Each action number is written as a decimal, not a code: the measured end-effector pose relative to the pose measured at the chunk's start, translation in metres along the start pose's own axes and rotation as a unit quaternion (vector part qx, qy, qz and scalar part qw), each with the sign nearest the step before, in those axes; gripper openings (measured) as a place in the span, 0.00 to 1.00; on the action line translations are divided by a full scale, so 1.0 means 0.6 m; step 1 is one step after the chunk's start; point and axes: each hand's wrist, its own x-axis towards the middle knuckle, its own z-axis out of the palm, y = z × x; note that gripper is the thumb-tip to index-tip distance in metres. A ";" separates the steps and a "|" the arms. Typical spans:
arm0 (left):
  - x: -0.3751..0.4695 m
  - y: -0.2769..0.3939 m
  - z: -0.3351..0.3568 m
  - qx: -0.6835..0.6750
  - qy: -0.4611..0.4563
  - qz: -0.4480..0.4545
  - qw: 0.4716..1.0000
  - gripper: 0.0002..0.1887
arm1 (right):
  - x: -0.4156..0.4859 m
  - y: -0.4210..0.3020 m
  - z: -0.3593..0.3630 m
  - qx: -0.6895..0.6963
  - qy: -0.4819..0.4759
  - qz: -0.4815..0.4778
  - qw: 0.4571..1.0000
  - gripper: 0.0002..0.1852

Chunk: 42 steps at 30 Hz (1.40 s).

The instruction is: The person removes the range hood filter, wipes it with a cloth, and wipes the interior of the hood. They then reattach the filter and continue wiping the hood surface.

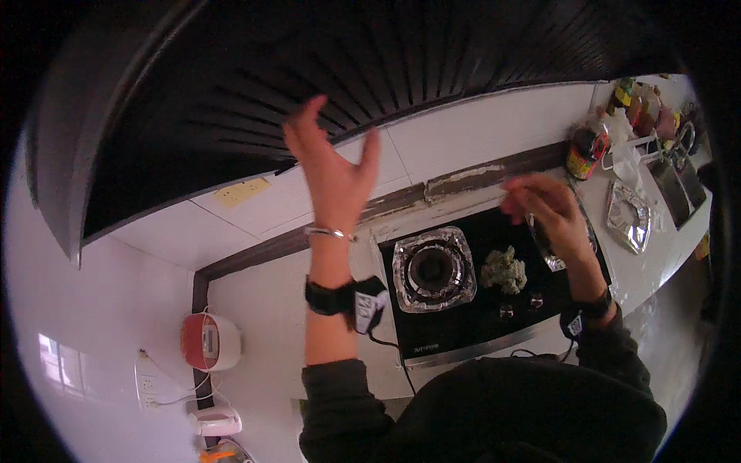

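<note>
My left hand (333,159) is raised in front of the slatted underside of a dark range hood (370,75), fingers apart and holding nothing. Blurred, my right hand (544,211) is over the right side of a black glass gas hob (457,330), its fingers bent; whether anything is between them cannot be told. A crumpled grey-green cloth or scourer (503,271) lies on the hob between the burners. Foil lines the square around the left burner (434,269). The right burner's foil surround (553,254) is partly hidden by my right hand and forearm.
Right of the hob, a shaped foil liner (630,217) lies on the white counter (654,272) beside a sink (677,191). A dark container with a colourful label (586,153) and several bottles stand behind. At left are a red-and-white rice cooker (211,341) and a pink appliance (217,421).
</note>
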 end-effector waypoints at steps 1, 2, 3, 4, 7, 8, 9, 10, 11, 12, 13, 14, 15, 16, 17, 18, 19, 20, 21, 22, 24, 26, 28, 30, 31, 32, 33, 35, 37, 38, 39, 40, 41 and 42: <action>-0.014 0.011 0.003 0.005 -0.008 -0.006 1.000 0.29 | 0.021 -0.035 0.032 0.000 -0.066 -0.062 0.996 0.13; -0.029 0.019 0.006 -0.007 -0.010 -0.005 1.000 0.29 | 0.040 -0.073 0.063 -0.006 -0.086 -0.110 0.990 0.14; -0.046 0.024 0.008 -0.020 -0.013 -0.012 1.000 0.30 | 0.061 -0.109 0.095 -0.012 -0.121 -0.165 0.979 0.14; -0.061 0.025 0.012 -0.033 -0.017 -0.033 0.999 0.31 | 0.090 -0.137 0.127 -0.008 -0.112 -0.260 0.959 0.15; -0.109 0.014 0.035 -0.184 0.000 -0.182 0.966 0.29 | 0.164 -0.198 0.188 0.072 -0.125 -0.343 0.928 0.16; -0.128 0.009 0.044 -0.206 0.002 -0.201 0.958 0.29 | 0.183 -0.213 0.208 0.122 -0.122 -0.325 0.930 0.17; -0.145 0.006 0.055 -0.233 -0.001 -0.231 0.945 0.28 | 0.198 -0.225 0.227 0.130 -0.154 -0.352 0.914 0.13; -0.159 0.001 0.065 -0.263 -0.015 -0.276 0.924 0.28 | 0.192 -0.224 0.233 0.288 -0.153 -0.283 0.902 0.11; -0.170 -0.003 0.075 -0.271 0.000 -0.268 0.924 0.27 | 0.189 -0.226 0.234 0.436 -0.143 -0.204 0.865 0.09; -0.181 -0.005 0.084 -0.281 0.003 -0.281 0.918 0.27 | 0.190 -0.230 0.237 0.444 -0.143 -0.184 0.865 0.09; -0.188 -0.007 0.092 -0.291 0.005 -0.291 0.911 0.26 | 0.186 -0.231 0.237 0.453 -0.141 -0.166 0.865 0.09; -0.190 -0.011 0.099 -0.292 0.009 -0.303 0.907 0.26 | 0.185 -0.234 0.236 0.461 -0.139 -0.151 0.863 0.09; -0.190 -0.013 0.105 -0.299 0.020 -0.301 0.905 0.26 | 0.184 -0.235 0.235 0.512 -0.153 -0.131 0.835 0.10; -0.188 -0.016 0.107 -0.309 0.032 -0.302 0.902 0.26 | 0.181 -0.234 0.235 0.562 -0.166 -0.111 0.803 0.11; -0.185 -0.021 0.108 -0.320 0.040 -0.312 0.893 0.26 | 0.182 -0.234 0.235 0.497 -0.147 -0.168 0.839 0.13; -0.179 -0.024 0.109 -0.327 0.053 -0.308 0.892 0.26 | 0.182 -0.232 0.235 0.429 -0.119 -0.222 0.867 0.14; -0.171 -0.029 0.111 -0.338 0.061 -0.313 0.886 0.26 | 0.185 -0.230 0.237 0.434 -0.163 -0.230 0.856 0.15; -0.165 -0.031 0.113 -0.352 0.074 -0.310 0.880 0.26 | 0.186 -0.229 0.236 0.437 -0.205 -0.238 0.843 0.16; -0.162 -0.031 0.114 -0.352 0.071 -0.321 0.876 0.26 | 0.188 -0.228 0.237 0.439 -0.246 -0.244 0.829 0.18; -0.154 -0.035 0.115 -0.353 0.076 -0.322 0.875 0.26 | 0.189 -0.227 0.240 0.427 -0.249 -0.273 0.825 0.20; -0.141 -0.042 0.117 -0.360 0.085 -0.312 0.875 0.26 | 0.186 -0.227 0.245 0.397 -0.282 -0.333 0.807 0.24; -0.140 -0.042 0.119 -0.369 0.083 -0.315 0.870 0.27 | 0.181 -0.233 0.249 0.351 -0.352 -0.378 0.781 0.27; -0.144 -0.044 0.122 -0.365 0.082 -0.327 0.868 0.27 | 0.171 -0.234 0.255 0.346 -0.297 -0.348 0.819 0.31; -0.146 -0.052 0.126 -0.370 0.089 -0.319 0.868 0.27 | 0.163 -0.232 0.258 0.356 -0.155 -0.286 0.876 0.31; -0.147 -0.059 0.127 -0.369 0.082 -0.341 0.861 0.27 | 0.163 -0.229 0.256 0.352 -0.109 -0.264 0.892 0.30; -0.150 -0.065 0.129 -0.368 0.082 -0.348 0.858 0.28 | 0.164 -0.225 0.251 0.334 -0.110 -0.267 0.897 0.27; -0.153 -0.073 0.130 -0.369 0.092 -0.339 0.861 0.28 | 0.170 -0.220 0.244 0.299 -0.143 -0.283 0.900 0.24; -0.157 -0.090 0.128 -0.394 0.113 -0.359 0.839 0.27 | 0.197 -0.212 0.217 0.207 -0.234 -0.331 0.890 0.17; -0.159 -0.112 0.117 -0.418 0.118 -0.396 0.809 0.26 | 0.221 -0.185 0.185 0.039 -0.253 -0.346 0.903 0.14; -0.165 -0.118 0.107 -0.432 0.136 -0.394 0.799 0.24 | 0.227 -0.157 0.173 -0.071 -0.212 -0.327 0.918 0.14; -0.169 -0.125 0.096 -0.443 0.138 -0.396 0.793 0.24 | 0.237 -0.132 0.162 -0.195 -0.149 -0.280 0.928 0.13; -0.175 -0.130 0.081 -0.452 0.137 -0.415 0.778 0.24 | 0.249 -0.109 0.152 -0.198 -0.145 -0.291 0.925 0.13; -0.181 -0.134 0.067 -0.464 0.140 -0.424 0.765 0.24 | 0.261 -0.089 0.144 -0.214 -0.120 -0.276 0.929 0.12; -0.188 -0.137 0.053 -0.459 0.138 -0.439 0.760 0.24 | 0.272 -0.075 0.134 -0.242 -0.078 -0.228 0.940 0.12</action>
